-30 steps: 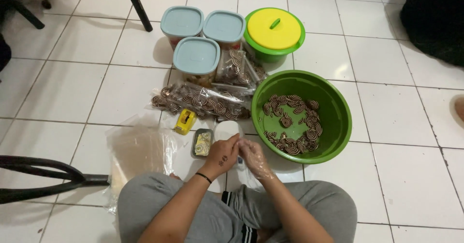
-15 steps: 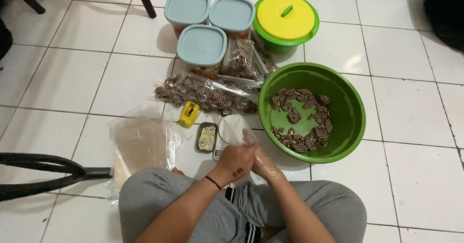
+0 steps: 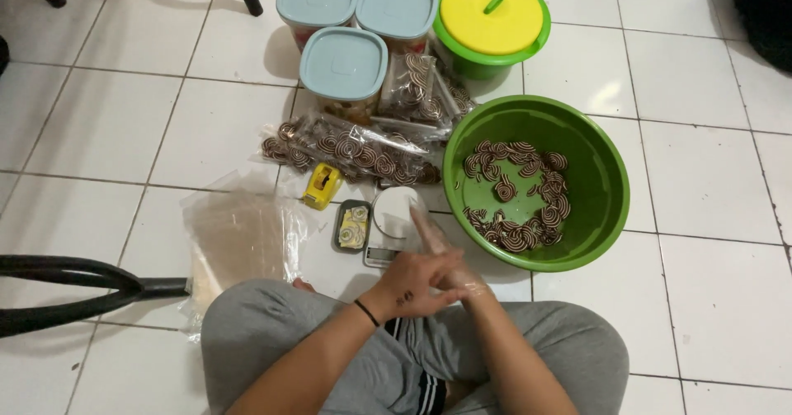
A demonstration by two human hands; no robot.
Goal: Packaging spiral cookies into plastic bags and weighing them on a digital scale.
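Note:
I sit cross-legged on a white tiled floor. My right hand (image 3: pixel 441 250) wears a thin clear plastic glove, its fingers stretched out over the near edge of a small white kitchen scale (image 3: pixel 389 217). My left hand (image 3: pixel 408 285) lies across the right wrist and pinches the glove's cuff. Just right of both hands stands a big green bowl (image 3: pixel 598 176) with several brown-and-white spiral cookies (image 3: pixel 520 209) in it.
Clear bags of spiral cookies (image 3: pixel 355 151) lie beyond the scale. Behind them stand three jars with pale blue lids (image 3: pixel 342 60) and a green bucket with a yellow lid (image 3: pixel 493 15). A yellow tape dispenser (image 3: pixel 322 186), a small dark tray (image 3: pixel 352 225) and empty plastic bags (image 3: pixel 243 238) lie left. A black chair leg (image 3: pixel 74 287) crosses far left.
My two hands stay together in front of my lap. The right fingers have straightened toward the scale while the left hand slid back onto the right wrist. The view shifted slightly.

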